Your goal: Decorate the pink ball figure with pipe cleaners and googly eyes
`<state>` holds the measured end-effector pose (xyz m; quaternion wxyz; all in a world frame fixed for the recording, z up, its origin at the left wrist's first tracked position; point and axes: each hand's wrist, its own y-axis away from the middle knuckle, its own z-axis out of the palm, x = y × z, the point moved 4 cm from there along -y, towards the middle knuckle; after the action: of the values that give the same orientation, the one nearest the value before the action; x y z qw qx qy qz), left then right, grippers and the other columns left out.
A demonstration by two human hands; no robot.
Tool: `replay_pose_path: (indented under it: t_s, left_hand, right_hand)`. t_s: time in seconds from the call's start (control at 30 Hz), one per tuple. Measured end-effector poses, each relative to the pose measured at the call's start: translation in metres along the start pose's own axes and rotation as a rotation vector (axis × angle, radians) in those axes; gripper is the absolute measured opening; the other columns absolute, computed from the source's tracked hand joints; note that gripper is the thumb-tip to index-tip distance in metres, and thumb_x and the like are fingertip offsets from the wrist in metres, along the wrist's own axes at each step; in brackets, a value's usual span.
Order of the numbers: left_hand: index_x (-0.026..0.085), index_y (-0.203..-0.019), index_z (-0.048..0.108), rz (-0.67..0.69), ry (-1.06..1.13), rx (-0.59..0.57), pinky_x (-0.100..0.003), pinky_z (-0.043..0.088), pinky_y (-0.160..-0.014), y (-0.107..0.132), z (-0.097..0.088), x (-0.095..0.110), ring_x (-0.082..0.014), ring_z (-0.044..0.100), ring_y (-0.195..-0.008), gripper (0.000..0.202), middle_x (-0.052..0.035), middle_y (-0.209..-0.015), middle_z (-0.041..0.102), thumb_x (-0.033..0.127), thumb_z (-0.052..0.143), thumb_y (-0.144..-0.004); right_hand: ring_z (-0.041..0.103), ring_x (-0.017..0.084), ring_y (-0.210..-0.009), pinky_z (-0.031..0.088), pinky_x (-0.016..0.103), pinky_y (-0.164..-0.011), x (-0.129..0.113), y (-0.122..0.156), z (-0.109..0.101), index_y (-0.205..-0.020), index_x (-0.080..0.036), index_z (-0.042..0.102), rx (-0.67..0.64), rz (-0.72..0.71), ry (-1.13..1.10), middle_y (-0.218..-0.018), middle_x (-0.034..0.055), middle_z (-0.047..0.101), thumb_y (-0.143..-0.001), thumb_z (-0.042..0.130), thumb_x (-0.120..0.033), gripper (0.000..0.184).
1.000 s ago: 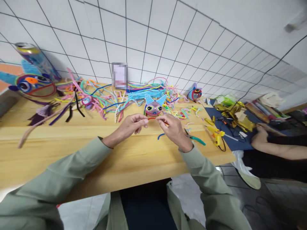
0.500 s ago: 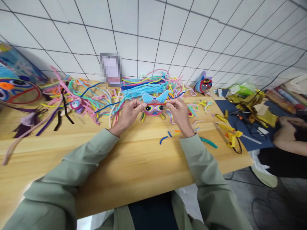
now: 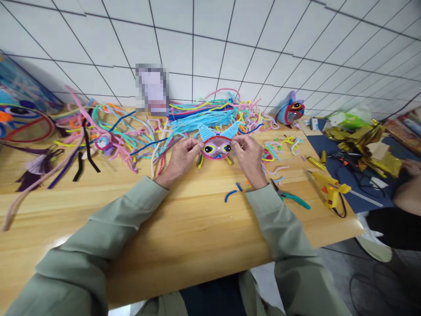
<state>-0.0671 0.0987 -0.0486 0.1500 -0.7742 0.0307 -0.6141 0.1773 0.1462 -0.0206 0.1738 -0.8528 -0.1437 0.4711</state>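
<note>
Between my hands is a small pipe-cleaner animal face (image 3: 217, 148) with a red rim, bulging yellow-and-black eyes and two light-blue pointed ears. My left hand (image 3: 183, 159) pinches its left edge between thumb and fingertips. At the opposite edge, the thumb and fingers of my right hand (image 3: 249, 157) are closed on it too. Yellow ends stick out below the face, above the wooden table (image 3: 184, 237). Behind it lies a bundle of light-blue pipe cleaners (image 3: 197, 123).
Loose pipe cleaners (image 3: 131, 136) spread across the back. Teal-handled pliers (image 3: 294, 199) and a yellow glue gun (image 3: 330, 188) lie at right. A similar finished-looking figure (image 3: 291, 112) stands by the wall. A phone-like blurred object (image 3: 154, 90) leans there. Another person's arm (image 3: 409, 191) is at far right.
The view has shifted slightly, and more of the pliers shows beside my right sleeve. Both hands keep their pinch on the face, which tilts up a little more.
</note>
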Motion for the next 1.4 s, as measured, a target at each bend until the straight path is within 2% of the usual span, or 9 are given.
replay_pose_path:
  t_s: [0.3,0.43,0.67,0.83,1.07,1.23,1.4]
  left_hand:
    - [0.020,-0.080,0.072,-0.040,-0.001,0.007,-0.028,0.052,-0.075,-0.005,-0.003,-0.008,-0.0163,0.066,-0.076,0.023,-0.0025,-0.080,0.074,0.036,0.072,-0.097]
    - [0.020,-0.076,0.070,-0.046,0.003,0.020,-0.029,0.054,-0.077,-0.007,-0.003,-0.010,-0.0154,0.068,-0.074,0.024,-0.0019,-0.078,0.074,0.031,0.072,-0.097]
    - [0.019,-0.074,0.070,-0.078,0.003,0.058,-0.027,0.053,-0.072,-0.007,-0.002,-0.008,-0.0142,0.066,-0.071,0.024,-0.0015,-0.076,0.074,0.028,0.075,-0.096]
    - [0.020,-0.072,0.070,-0.098,0.060,0.056,-0.025,0.054,-0.072,-0.009,-0.003,-0.008,-0.0139,0.068,-0.072,0.025,-0.0008,-0.075,0.074,0.030,0.080,-0.093]
    - [0.020,-0.080,0.074,-0.101,0.131,0.040,-0.027,0.054,-0.070,-0.008,-0.001,-0.012,-0.0148,0.066,-0.072,0.022,-0.0015,-0.080,0.076,0.035,0.084,-0.092]
    - [0.020,-0.082,0.074,-0.083,0.168,0.057,-0.026,0.053,-0.069,-0.008,0.001,-0.015,-0.0140,0.066,-0.072,0.029,-0.0017,-0.081,0.075,0.043,0.088,-0.093]
    - [0.021,-0.087,0.075,-0.051,0.206,0.009,-0.027,0.052,-0.068,-0.010,0.000,-0.016,-0.0152,0.065,-0.073,0.036,-0.0021,-0.083,0.075,0.053,0.091,-0.090]
  right_hand:
    - [0.080,0.022,-0.090,0.063,0.036,-0.087,0.013,-0.003,0.007,-0.094,-0.026,0.075,-0.078,0.136,-0.112,-0.094,0.0028,0.085,-0.093,0.065,-0.033,0.012]
    - [0.076,0.021,-0.087,0.060,0.035,-0.085,0.011,-0.006,0.006,-0.087,-0.025,0.076,-0.080,0.151,-0.130,-0.090,0.0014,0.083,-0.089,0.066,-0.031,0.012]
    - [0.069,0.019,-0.078,0.052,0.032,-0.075,0.013,-0.007,0.008,-0.082,-0.023,0.074,-0.111,0.163,-0.160,-0.081,-0.0002,0.078,-0.091,0.066,-0.036,0.017]
    - [0.062,0.018,-0.074,0.045,0.032,-0.071,0.017,-0.006,0.010,-0.078,-0.024,0.070,-0.091,0.149,-0.173,-0.074,-0.0018,0.072,-0.092,0.068,-0.046,0.026]
    - [0.058,0.018,-0.072,0.047,0.034,-0.076,0.022,-0.006,0.013,-0.080,-0.025,0.067,-0.074,0.191,-0.212,-0.073,-0.0025,0.067,-0.088,0.070,-0.057,0.033]
    - [0.060,0.017,-0.073,0.047,0.033,-0.074,0.025,-0.005,0.011,-0.082,-0.024,0.072,-0.050,0.209,-0.211,-0.076,-0.0022,0.069,-0.088,0.074,-0.054,0.030]
    - [0.061,0.016,-0.071,0.051,0.031,-0.072,0.025,-0.006,0.008,-0.082,-0.024,0.075,-0.060,0.187,-0.229,-0.074,-0.0027,0.070,-0.091,0.079,-0.049,0.027]
